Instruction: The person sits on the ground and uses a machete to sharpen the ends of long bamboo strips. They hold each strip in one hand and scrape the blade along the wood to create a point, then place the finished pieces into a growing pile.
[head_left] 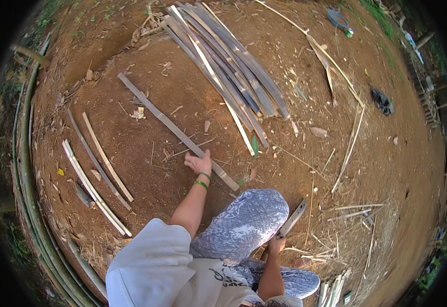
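Observation:
A long, flat bamboo strip (159, 115) lies slantwise in front of me, from the far left down toward my knee. My left hand (199, 163), with green bands at the wrist, is closed on it near its lower end; some of the fingers are hidden. Beside my bent knee, my right hand (275, 244) grips a machete (292, 219) by the handle, its broad blade pointing away and slightly right. The blade is apart from the strip.
A pile of split bamboo strips (228, 64) lies ahead. Thinner strips (93, 184) rest at left, near long green poles (26, 169). Thin sticks (346, 153), a black plastic bag (382, 102) and a blue hoop-like object (337, 19) lie right on bare soil.

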Motion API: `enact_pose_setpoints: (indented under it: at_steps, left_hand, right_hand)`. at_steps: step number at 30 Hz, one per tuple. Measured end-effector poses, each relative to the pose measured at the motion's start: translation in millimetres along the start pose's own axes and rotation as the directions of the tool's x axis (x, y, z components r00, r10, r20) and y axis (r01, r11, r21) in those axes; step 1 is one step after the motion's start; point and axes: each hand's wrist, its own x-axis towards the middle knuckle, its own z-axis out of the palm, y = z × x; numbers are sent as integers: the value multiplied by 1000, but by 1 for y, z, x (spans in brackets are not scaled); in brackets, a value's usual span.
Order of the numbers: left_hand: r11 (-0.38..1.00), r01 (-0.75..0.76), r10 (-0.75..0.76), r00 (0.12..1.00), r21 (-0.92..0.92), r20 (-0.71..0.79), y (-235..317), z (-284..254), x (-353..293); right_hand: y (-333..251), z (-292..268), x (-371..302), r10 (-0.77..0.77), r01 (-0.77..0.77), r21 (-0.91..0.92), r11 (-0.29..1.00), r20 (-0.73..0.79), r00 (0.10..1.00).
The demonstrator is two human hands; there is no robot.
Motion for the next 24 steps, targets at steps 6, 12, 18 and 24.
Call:
enact_pose_setpoints:
  at_steps: [6,12,18,24]
  left_hand:
    - [995,93,-96,976,27,196,-16,27,6]
    - [952,300,-266,903,-52,338,-66,46,81]
    - [949,70,-213,860,306,464,44,31,-16]
    - [942,137,-253,887,305,385,37,28,-16]
  right_hand:
    - [2,-5,2,-69,68,46,997,21,997]
    - [-12,9,-1,-64,67,-23,998,118,991]
    - [17,28,23,95,-100,48,994,85,992]
    - [7,28,2,95,-98,30,995,83,992]
